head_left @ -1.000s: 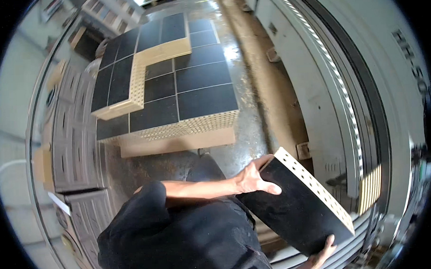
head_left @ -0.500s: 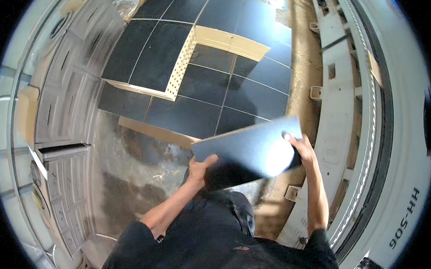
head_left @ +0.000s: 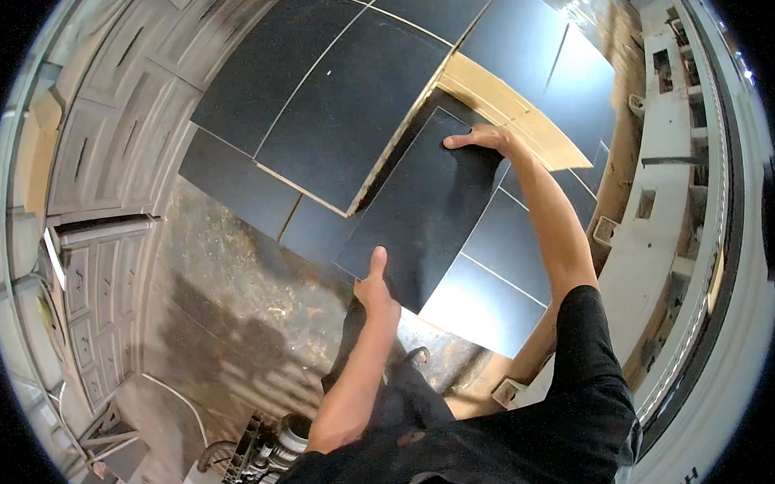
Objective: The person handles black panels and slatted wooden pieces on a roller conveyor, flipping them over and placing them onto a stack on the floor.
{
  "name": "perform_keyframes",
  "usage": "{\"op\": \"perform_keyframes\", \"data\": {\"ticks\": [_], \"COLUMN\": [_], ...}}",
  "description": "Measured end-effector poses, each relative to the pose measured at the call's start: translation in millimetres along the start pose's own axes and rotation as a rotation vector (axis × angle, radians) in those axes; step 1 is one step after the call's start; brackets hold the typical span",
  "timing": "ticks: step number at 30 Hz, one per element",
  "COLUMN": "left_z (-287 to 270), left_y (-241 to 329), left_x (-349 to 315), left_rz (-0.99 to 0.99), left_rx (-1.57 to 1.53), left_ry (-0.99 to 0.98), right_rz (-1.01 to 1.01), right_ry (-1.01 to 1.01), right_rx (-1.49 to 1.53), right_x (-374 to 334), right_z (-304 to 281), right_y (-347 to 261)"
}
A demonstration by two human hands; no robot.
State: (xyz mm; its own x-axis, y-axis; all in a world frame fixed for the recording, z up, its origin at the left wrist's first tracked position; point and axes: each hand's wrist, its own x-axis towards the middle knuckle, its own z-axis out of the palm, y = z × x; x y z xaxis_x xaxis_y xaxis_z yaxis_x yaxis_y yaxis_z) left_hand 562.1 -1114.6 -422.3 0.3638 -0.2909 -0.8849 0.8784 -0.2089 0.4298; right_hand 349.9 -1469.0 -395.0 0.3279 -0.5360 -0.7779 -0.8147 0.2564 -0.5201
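Observation:
A black rectangular board [head_left: 425,206] lies tilted lengthwise over lower dark boards, in the gap beside a taller stack of dark boards [head_left: 314,99]. My left hand [head_left: 376,289] grips its near end, thumb on top and fingers hidden beneath. At the far right corner my right hand [head_left: 485,141] holds it the same way, thumb over the top face. The board's left long side runs close along the stack's edge; whether it touches the boards below I cannot tell. Just past its far end is the pale brown side [head_left: 520,114] of another pile.
Grey panelled cabinet fronts [head_left: 115,140] line the left side. On the right stands a long pale machine frame [head_left: 660,224] with cut-outs. More dark boards [head_left: 492,298] lie right of the held board. Stained floor [head_left: 243,255] shows at left, with metal machinery [head_left: 271,451] low down.
The board has gone from in front of my body, held crosswise, to farther out over the lower boards, turned lengthwise. My right hand has reached far forward; the view has shifted too.

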Motion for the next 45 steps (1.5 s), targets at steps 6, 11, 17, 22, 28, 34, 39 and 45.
{"op": "perform_keyframes", "data": {"ticks": [6, 11, 17, 22, 28, 34, 39, 45], "left_z": [42.5, 75.9, 107.8, 81.2, 107.4, 83.7, -13.9, -152.1], "left_y": [-18.7, -13.5, 2.6, -0.5, 1.9, -11.5, -19.1, -100.9], "left_x": [1.6, 1.7, -0.9, 44.4, 23.8, -0.8, -19.4, -104.2], "left_rz": [0.019, 0.029, 0.020, 0.042, 0.071, 0.063, 0.071, -0.208], "left_rx": [0.000, -0.056, 0.073, 0.287, 0.504, 0.512, 0.880, 1.568], "left_ry": [0.049, 0.045, -0.010, -0.090, -0.058, -0.051, -0.399, -0.734], "right_rz": [-0.025, -0.206, -0.157, -0.120, -0.203, -0.102, -0.159, 0.303], "right_ry": [0.475, 1.092, 0.915, 0.957, 1.111, 0.934, 0.852, 0.812], "right_rx": [-0.335, 0.129, 0.607, 0.720, 0.482, 0.663, 0.652, 0.763], "right_x": [5.9, -36.4, -25.8, -27.9, -6.1, -83.2, -277.3, -556.9], "right_z": [-19.0, 62.3, 118.3, 104.1, 102.4, 149.9, 350.1, 647.4], "right_y": [-6.9, 63.8, 73.9, 57.0, 103.8, 105.3, 192.8, 360.2]}}
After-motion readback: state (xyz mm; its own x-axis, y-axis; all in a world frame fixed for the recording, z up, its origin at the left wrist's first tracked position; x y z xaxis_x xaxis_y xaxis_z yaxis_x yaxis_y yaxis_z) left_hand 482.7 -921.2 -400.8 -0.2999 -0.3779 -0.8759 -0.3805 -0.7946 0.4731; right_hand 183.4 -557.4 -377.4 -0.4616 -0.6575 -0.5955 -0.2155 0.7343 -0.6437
